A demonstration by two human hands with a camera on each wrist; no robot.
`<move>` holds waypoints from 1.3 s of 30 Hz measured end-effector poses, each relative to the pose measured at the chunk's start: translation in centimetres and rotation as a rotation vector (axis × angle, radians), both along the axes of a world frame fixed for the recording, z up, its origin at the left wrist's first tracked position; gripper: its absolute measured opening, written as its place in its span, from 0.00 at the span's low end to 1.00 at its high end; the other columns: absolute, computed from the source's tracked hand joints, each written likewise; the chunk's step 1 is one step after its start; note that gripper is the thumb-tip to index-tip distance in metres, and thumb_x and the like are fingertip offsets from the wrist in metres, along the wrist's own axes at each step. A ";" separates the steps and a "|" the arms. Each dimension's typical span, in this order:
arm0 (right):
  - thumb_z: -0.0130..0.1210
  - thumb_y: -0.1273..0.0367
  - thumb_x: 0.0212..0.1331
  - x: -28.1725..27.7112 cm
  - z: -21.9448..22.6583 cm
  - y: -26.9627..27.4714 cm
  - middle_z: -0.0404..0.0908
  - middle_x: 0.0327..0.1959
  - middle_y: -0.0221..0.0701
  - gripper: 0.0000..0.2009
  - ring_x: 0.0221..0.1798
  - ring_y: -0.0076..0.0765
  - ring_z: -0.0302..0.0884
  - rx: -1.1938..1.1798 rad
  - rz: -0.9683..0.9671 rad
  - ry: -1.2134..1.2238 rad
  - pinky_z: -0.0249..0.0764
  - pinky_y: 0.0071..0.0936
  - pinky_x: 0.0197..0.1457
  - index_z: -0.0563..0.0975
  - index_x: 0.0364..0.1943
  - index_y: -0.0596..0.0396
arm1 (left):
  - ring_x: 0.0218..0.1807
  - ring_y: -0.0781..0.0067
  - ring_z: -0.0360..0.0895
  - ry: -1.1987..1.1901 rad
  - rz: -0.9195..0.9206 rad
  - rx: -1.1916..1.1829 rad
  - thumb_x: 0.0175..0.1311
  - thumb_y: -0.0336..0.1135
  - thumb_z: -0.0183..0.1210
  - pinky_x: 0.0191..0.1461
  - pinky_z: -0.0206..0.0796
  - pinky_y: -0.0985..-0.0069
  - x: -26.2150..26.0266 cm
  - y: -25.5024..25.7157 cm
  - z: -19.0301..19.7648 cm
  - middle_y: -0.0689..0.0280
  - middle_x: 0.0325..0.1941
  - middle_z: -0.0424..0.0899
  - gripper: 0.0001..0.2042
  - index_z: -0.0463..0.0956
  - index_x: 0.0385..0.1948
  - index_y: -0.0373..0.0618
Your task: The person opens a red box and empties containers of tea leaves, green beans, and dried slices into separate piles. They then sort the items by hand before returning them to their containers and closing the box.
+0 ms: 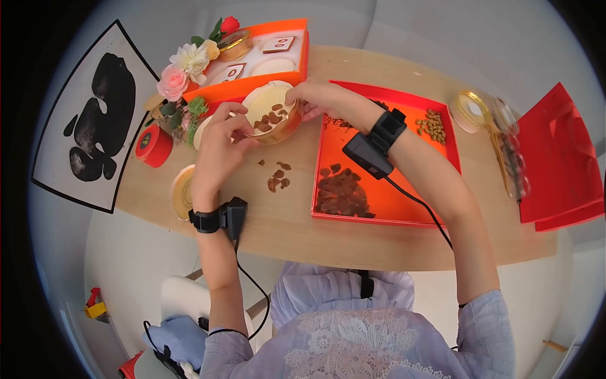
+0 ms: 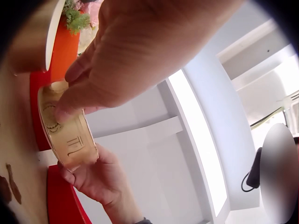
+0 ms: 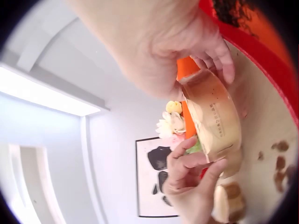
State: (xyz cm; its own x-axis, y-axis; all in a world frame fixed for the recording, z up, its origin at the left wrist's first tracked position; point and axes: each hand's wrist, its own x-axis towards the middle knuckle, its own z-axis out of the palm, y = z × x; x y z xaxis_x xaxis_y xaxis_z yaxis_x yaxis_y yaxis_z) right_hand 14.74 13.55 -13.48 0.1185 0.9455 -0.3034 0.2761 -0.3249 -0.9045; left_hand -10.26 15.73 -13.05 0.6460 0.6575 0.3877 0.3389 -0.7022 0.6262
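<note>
Both hands hold a round gold box at the table's left side, beside an orange gift box. Pleated cream paper lines it, and brown dried pieces lie inside. My left hand pinches the near-left rim, its thumb against the printed outer wall in the left wrist view. At the far right side, my right hand grips the rim. In the right wrist view the gold box is tilted between the hands, and the right fingers are spread along its wall. Several loose brown pieces lie on the table just below it.
A red tray at the right holds a brown pile, greenish-brown nuggets and dark shreds. The orange gift box and flowers stand behind. A red round tin and another round box stand left. Jars stand far right.
</note>
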 end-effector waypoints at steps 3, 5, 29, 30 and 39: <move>0.61 0.64 0.55 0.4 1.3 -2.1 0.83 0.51 0.43 0.23 0.44 0.42 0.86 0.030 0.004 0.273 0.86 0.35 0.43 0.77 0.50 0.68 | 0.46 0.73 0.80 -0.080 -0.053 -0.021 0.45 0.14 0.68 0.48 0.74 0.76 0.1 -0.6 0.7 0.63 0.56 0.78 0.10 0.79 0.28 0.35; 0.61 0.64 0.57 0.6 2.3 -4.3 0.83 0.50 0.43 0.23 0.46 0.42 0.87 -0.010 0.038 0.424 0.86 0.35 0.45 0.77 0.53 0.68 | 0.47 0.73 0.80 -0.135 -0.101 -0.017 0.46 0.14 0.68 0.49 0.74 0.76 0.4 -1.2 0.8 0.62 0.57 0.78 0.10 0.79 0.29 0.36; 0.62 0.77 0.50 1.3 0.8 -20.1 0.83 0.43 0.42 0.24 0.40 0.52 0.84 0.783 0.197 -0.874 0.80 0.40 0.39 0.71 0.55 0.58 | 0.33 0.83 0.74 -0.278 -0.079 0.036 0.64 0.26 0.64 0.37 0.67 0.82 2.0 -0.7 -1.0 0.70 0.40 0.82 0.04 0.82 0.39 0.39; 0.62 0.77 0.50 1.4 0.8 -20.0 0.83 0.43 0.42 0.24 0.40 0.52 0.84 0.781 0.196 -0.874 0.80 0.40 0.39 0.71 0.55 0.58 | 0.33 0.83 0.74 -0.278 -0.080 0.035 0.64 0.26 0.64 0.37 0.67 0.82 2.0 -0.7 -1.1 0.70 0.40 0.82 0.04 0.82 0.39 0.39; 0.61 0.77 0.51 1.8 2.3 -19.6 0.83 0.47 0.39 0.25 0.45 0.49 0.84 0.849 0.249 -0.828 0.82 0.40 0.42 0.71 0.57 0.56 | 0.34 0.86 0.72 -0.231 -0.015 0.055 0.68 0.27 0.61 0.37 0.65 0.85 1.2 -0.6 -0.8 0.73 0.36 0.81 0.04 0.82 0.40 0.39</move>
State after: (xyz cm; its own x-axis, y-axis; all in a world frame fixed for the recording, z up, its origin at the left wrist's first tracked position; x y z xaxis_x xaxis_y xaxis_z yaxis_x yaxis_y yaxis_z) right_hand 16.56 -6.07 -11.14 -0.2300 0.8314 0.5059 0.8424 0.4304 -0.3242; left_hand -9.04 15.15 -13.86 0.5454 0.6227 0.5610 0.1808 -0.7410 0.6467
